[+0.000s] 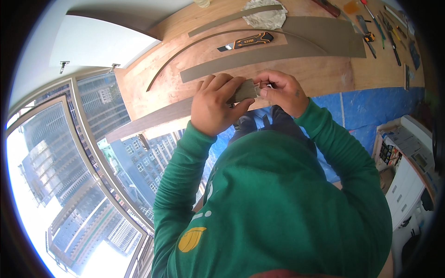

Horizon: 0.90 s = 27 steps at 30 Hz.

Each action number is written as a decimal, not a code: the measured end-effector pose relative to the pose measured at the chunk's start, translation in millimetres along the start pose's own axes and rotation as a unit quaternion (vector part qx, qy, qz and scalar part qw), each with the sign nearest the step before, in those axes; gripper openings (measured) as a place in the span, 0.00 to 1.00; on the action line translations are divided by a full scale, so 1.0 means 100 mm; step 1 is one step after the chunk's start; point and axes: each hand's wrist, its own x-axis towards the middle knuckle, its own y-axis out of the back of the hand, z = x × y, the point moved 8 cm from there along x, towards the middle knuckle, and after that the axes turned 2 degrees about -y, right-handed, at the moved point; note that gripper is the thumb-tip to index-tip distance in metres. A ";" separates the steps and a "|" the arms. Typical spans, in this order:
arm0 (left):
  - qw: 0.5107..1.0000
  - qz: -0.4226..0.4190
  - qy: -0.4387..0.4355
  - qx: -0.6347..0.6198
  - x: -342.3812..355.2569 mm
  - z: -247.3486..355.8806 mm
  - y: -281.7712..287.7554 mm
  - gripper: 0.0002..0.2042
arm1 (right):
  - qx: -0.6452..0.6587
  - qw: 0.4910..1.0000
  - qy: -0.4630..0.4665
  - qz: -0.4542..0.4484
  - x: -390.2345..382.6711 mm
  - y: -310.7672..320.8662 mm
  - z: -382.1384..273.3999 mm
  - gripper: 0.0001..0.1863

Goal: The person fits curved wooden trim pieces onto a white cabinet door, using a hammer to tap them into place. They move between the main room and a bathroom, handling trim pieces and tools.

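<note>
A long brown-grey wood-grain board [157,114] slants along the near edge of the wooden worktable. My left hand [215,102] is wrapped over its right part, with the thumb on the near side and the fingers on the far side. At the board's right end, my right hand [283,92] is closed, thumb and fingers pinched together. Something small and pale shows at its fingertips, too little to name. Just beyond the hands lies a flat grey-brown laminate strip [222,63].
On the worktable [320,74] lie an orange-and-black utility knife [245,41], a thin curved strip [169,56], a wide laminate sheet [324,37] and a crumpled whitish sheet [265,17]. A tape measure [368,36] and several hand tools are at far right. A window [79,185] stands left; blue sheeting [371,109] hangs right.
</note>
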 end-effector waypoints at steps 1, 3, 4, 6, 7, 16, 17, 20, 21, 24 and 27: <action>1.000 -0.001 0.001 0.000 0.00 -0.01 -0.01 0.23 | -0.016 0.999 0.032 -0.009 0.00 0.01 -0.01 0.12; 1.000 -0.004 0.016 -0.006 -0.02 -0.03 -0.04 0.23 | -0.048 0.994 0.096 -0.024 0.01 0.01 -0.02 0.15; 1.000 -0.005 0.024 -0.009 -0.03 -0.05 -0.05 0.23 | -0.050 0.994 0.095 -0.022 0.00 0.02 0.00 0.15; 1.000 -0.009 0.022 -0.008 -0.02 -0.06 -0.05 0.23 | -0.055 0.994 0.093 -0.018 0.01 0.02 0.00 0.16; 1.000 -0.011 0.020 -0.007 -0.02 -0.06 -0.05 0.23 | -0.057 0.994 0.093 -0.018 0.00 0.02 -0.02 0.16; 0.999 -0.026 0.038 -0.027 -0.02 -0.09 -0.07 0.23 | -0.085 0.991 0.103 -0.009 -0.01 0.01 -0.06 0.14; 0.999 -0.024 0.037 -0.027 -0.02 -0.08 -0.07 0.23 | -0.084 0.990 0.109 -0.005 -0.01 0.01 -0.07 0.14; 0.999 -0.020 0.035 -0.026 -0.03 -0.06 -0.06 0.23 | -0.087 0.989 0.119 0.016 -0.02 -0.01 -0.09 0.12; 0.999 -0.019 0.034 -0.026 -0.03 -0.07 -0.06 0.23 | -0.089 0.988 0.121 0.024 -0.03 -0.02 -0.09 0.12; 0.999 -0.018 0.036 -0.028 -0.03 -0.06 -0.06 0.23 | -0.088 0.992 0.085 0.044 -0.03 -0.04 -0.09 0.10; 0.999 -0.025 0.036 -0.026 -0.04 -0.06 -0.06 0.23 | -0.040 0.997 0.052 0.046 0.00 -0.05 0.00 0.09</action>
